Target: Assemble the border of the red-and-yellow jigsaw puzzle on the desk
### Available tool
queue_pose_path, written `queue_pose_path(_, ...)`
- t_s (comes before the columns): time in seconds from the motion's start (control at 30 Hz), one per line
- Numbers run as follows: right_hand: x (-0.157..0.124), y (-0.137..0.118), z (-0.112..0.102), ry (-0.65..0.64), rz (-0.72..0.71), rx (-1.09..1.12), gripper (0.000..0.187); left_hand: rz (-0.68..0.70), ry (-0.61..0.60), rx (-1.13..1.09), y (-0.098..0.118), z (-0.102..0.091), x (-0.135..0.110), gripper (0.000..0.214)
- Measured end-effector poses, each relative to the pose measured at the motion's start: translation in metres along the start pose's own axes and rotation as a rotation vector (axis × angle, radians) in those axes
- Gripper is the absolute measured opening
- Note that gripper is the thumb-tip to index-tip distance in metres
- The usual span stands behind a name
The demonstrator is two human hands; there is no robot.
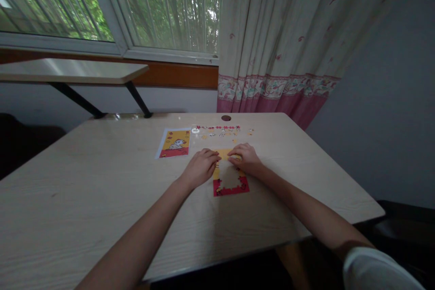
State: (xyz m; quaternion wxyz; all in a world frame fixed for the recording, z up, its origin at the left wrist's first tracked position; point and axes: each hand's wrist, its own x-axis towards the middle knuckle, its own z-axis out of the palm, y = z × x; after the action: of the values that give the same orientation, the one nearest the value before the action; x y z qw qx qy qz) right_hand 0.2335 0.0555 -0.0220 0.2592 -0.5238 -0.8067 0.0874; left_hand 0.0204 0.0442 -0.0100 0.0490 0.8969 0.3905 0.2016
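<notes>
A partly built jigsaw puzzle (231, 185) with a red lower edge, yellow top and a bare hole in its middle lies on the pale wooden table (102, 190). My left hand (200, 167) rests curled at the puzzle's upper left edge. My right hand (245, 157) lies at its upper right, fingers bent down and pressed on the yellow pieces. Whether either hand pinches a piece is hidden. Loose puzzle pieces (220, 131) lie scattered just beyond the hands.
A picture card (174, 143) showing the finished yellow and red image lies left of the loose pieces. A cable hole (226, 118) sits at the table's far edge. A shelf (68, 72), a window and a flowered curtain (278, 41) stand behind.
</notes>
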Motion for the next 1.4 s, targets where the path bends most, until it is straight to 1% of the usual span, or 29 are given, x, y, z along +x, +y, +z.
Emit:
queue_pose_path(0.23,0.003,0.003,0.005,0.020,-0.067,-0.057,0.012,0.001,0.010,-0.011,0.001,0.000,0.001,0.030)
queue_pose_path(0.47,0.002,-0.003,0.000,0.021,-0.163,-0.166,0.012,0.006,-0.002,0.006,0.001,0.001,0.001,0.030)
queue_pose_path(0.57,0.003,-0.009,-0.004,-0.009,-0.168,-0.188,0.012,0.009,-0.011,0.020,0.001,0.001,0.001,0.029)
queue_pose_path(0.63,0.004,-0.011,-0.005,-0.031,-0.145,-0.187,0.011,0.010,-0.014,0.029,0.001,0.000,0.002,0.030)
queue_pose_path(0.8,0.008,-0.008,-0.004,-0.054,-0.063,-0.114,0.009,0.011,-0.015,0.061,0.005,0.000,0.003,0.028)
queue_pose_path(0.93,0.009,0.004,-0.002,-0.063,-0.058,0.000,0.012,0.038,-0.005,0.044,0.008,0.003,0.003,0.027)
queue_pose_path(1.03,0.012,0.013,-0.008,0.021,-0.057,0.088,0.015,0.053,0.004,0.022,0.009,0.005,0.003,0.029)
queue_pose_path(1.1,0.014,0.018,-0.013,0.086,-0.041,0.105,0.016,0.051,-0.001,0.020,0.009,0.006,0.003,0.029)
queue_pose_path(1.2,0.020,0.019,-0.020,0.099,-0.040,0.059,0.019,0.031,-0.020,0.042,0.010,0.007,0.003,0.027)
queue_pose_path(1.3,0.035,0.017,-0.020,0.042,-0.066,-0.014,0.019,0.018,-0.031,0.071,0.012,0.007,0.004,0.027)
queue_pose_path(1.4,0.060,0.011,-0.014,-0.023,-0.069,-0.091,0.020,0.016,-0.034,0.074,0.014,0.006,0.004,0.027)
